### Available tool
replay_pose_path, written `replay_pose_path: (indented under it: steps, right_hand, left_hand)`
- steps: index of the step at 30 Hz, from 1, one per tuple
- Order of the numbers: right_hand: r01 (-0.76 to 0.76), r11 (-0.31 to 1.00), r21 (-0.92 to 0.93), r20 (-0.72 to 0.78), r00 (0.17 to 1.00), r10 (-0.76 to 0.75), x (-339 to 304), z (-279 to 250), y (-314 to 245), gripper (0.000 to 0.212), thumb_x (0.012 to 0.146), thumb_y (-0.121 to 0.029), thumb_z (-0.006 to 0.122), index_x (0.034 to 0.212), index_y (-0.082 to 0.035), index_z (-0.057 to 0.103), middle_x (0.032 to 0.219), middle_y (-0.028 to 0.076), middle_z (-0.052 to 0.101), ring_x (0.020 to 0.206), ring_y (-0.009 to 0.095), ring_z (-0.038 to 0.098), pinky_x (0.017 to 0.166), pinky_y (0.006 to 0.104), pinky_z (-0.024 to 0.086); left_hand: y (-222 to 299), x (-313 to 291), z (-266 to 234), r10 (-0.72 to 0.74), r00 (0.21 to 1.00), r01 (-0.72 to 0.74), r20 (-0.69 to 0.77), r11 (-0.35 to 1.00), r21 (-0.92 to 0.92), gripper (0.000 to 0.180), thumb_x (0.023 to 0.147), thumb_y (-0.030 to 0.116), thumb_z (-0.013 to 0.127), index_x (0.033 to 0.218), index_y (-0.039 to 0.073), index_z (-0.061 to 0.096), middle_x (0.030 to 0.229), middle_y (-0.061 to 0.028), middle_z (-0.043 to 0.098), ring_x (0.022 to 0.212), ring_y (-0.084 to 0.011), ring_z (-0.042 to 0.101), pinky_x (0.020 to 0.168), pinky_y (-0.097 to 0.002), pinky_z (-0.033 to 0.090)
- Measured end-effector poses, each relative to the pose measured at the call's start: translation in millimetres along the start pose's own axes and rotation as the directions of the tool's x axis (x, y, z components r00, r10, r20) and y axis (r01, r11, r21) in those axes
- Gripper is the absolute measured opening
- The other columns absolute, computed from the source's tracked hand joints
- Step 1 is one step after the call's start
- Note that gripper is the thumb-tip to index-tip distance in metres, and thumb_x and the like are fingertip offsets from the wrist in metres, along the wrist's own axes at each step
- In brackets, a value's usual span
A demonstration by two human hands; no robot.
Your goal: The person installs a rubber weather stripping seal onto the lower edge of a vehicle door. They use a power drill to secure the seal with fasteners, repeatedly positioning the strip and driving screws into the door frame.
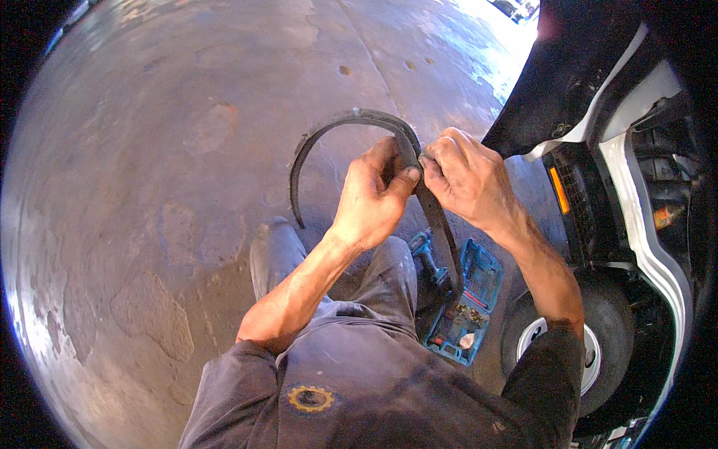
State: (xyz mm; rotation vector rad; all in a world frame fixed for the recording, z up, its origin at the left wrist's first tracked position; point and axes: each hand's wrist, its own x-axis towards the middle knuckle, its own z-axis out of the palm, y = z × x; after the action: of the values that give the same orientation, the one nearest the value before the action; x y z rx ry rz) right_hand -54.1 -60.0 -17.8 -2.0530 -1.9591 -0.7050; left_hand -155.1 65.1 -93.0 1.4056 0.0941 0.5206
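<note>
Dark bendy strip (360,116) is held up off the ground, ahead and to the left of the open blue case (480,278), with its lower tail hanging over that case. Left hand (368,200) has it clamped, thumb on the near face, most of the fingers hidden behind it. Right hand (465,178) is bunched right against the strip's edge, but tbh I can't tell if it's pinching the strip or something tiny, since the fingertips are tucked away.

Long axis isn't straight, more like a big hook: from the case it runs up and away through the hands, arches over, then bends back so the free tip points at the person, well left of the case. Tail end gets lost against the dark stuff by the case.

Further down, a blue drill (425,254) is just left of the case, its lower part hard to make out. Right of the case there's a wheel (609,307), partly covered by the right forearm. Stained floor (187,82) stretches out beyond the case.
</note>
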Motion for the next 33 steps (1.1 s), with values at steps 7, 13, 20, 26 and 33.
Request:
replay_pose_path:
  steps: [7, 13, 20, 26, 33]
  right_hand:
    - [-0.080, 0.996, 0.051, -0.020, 0.997, 0.081, -12, 8, 2, 0.020, 0.077, -0.008, 0.068, 0.089, -0.005, 0.052, 0.079, 0.011, 0.054, 0.071, 0.032, 0.060, 0.059, 0.0405, 0.051]
    - [-0.117, 0.991, 0.072, -0.041, 0.992, 0.120, -10, 5, 0, 0.015, 0.080, -0.006, 0.064, 0.093, -0.004, 0.056, 0.082, 0.011, 0.056, 0.072, 0.032, 0.061, 0.062, 0.0411, 0.051]
    - [0.040, 0.999, 0.024, 0.015, 0.999, -0.040, -1, -16, 8, 0.016, 0.078, -0.008, 0.063, 0.094, -0.007, 0.063, 0.086, 0.008, 0.059, 0.075, 0.028, 0.061, 0.066, 0.0375, 0.052]
    - [0.212, 0.968, -0.133, 0.113, 0.974, -0.198, 7, -21, 11, 0.012, 0.074, -0.015, 0.065, 0.082, -0.010, 0.058, 0.084, 0.005, 0.054, 0.079, 0.023, 0.058, 0.065, 0.0353, 0.050]
    - [0.236, 0.968, -0.088, 0.114, 0.968, -0.225, 4, -7, 17, 0.019, 0.071, -0.019, 0.068, 0.079, -0.010, 0.053, 0.083, 0.006, 0.050, 0.076, 0.024, 0.056, 0.063, 0.0366, 0.050]
  left_hand:
    - [-7, -1, 4, 0.063, 0.998, -0.065, 0.027, 0.994, 0.089, 0.008, 0.085, 0.003, 0.057, 0.088, -0.004, 0.054, 0.077, -0.0096, 0.056, 0.074, -0.0157, 0.052, 0.065, -0.0338, 0.044]
    - [-13, 10, 4, -0.071, 0.997, 0.072, 0.022, 0.997, -0.014, 0.006, 0.088, 0.003, 0.060, 0.093, 0.000, 0.059, 0.074, -0.0033, 0.059, 0.065, -0.0111, 0.052, 0.058, -0.0278, 0.044]
    - [-20, 16, 6, -0.019, 1.000, 0.021, 0.015, 0.994, -0.105, 0.009, 0.088, 0.006, 0.063, 0.086, -0.002, 0.058, 0.068, -0.0035, 0.058, 0.060, -0.0106, 0.051, 0.054, -0.0283, 0.044]
    - [-22, 19, 0, 0.027, 0.998, -0.025, 0.065, 0.999, -0.035, 0.011, 0.087, 0.006, 0.062, 0.085, -0.003, 0.057, 0.070, -0.0058, 0.058, 0.065, -0.0125, 0.052, 0.059, -0.0318, 0.044]
    - [-13, 16, -6, 0.009, 0.985, -0.031, 0.175, 0.992, 0.125, 0.013, 0.083, 0.007, 0.058, 0.085, -0.006, 0.057, 0.070, -0.0141, 0.059, 0.068, -0.0178, 0.054, 0.064, -0.0366, 0.045]
